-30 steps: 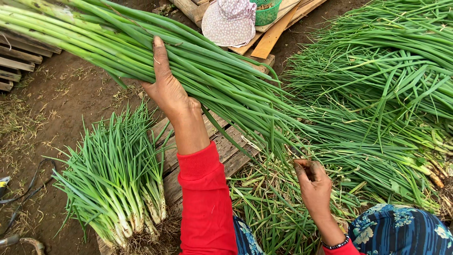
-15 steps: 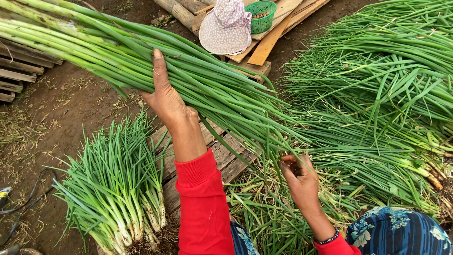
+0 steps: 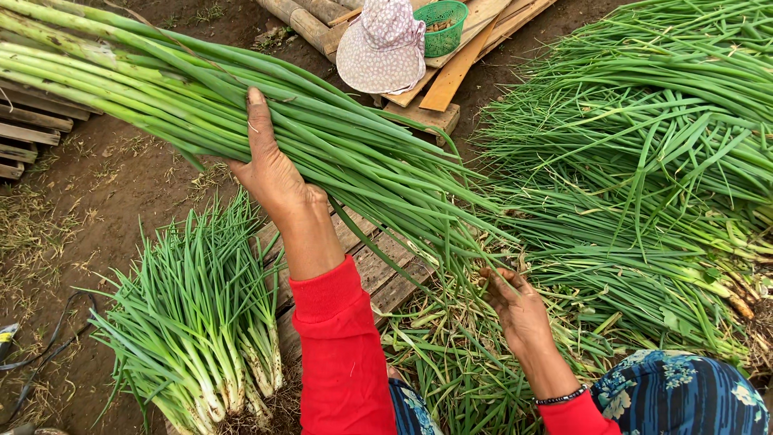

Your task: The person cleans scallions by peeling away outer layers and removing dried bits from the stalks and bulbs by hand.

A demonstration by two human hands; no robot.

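Head view: the left hand point(image 3: 274, 173) is closed around a thick bundle point(image 3: 161, 84) of long green onions, fingers wrapped under the stalks and thumb laid flat along the top. The bundle is held up off the ground and runs from the far left corner, where its pale thick ends lie, down to the right across the hand; its thin leaf tips trail out near the right hand point(image 3: 515, 306). That hand is cupped, fingers curled around the tips of a few leaves; how firmly it pinches them cannot be told.

A trimmed pile point(image 3: 193, 322) with white root ends lies on the ground near left, beside the red sleeve point(image 3: 338, 346). A large heap point(image 3: 644, 161) of uncut onions fills the right side. At the far middle, a hat point(image 3: 382, 48) rests on planks point(image 3: 451, 76) by a green basket point(image 3: 443, 24).
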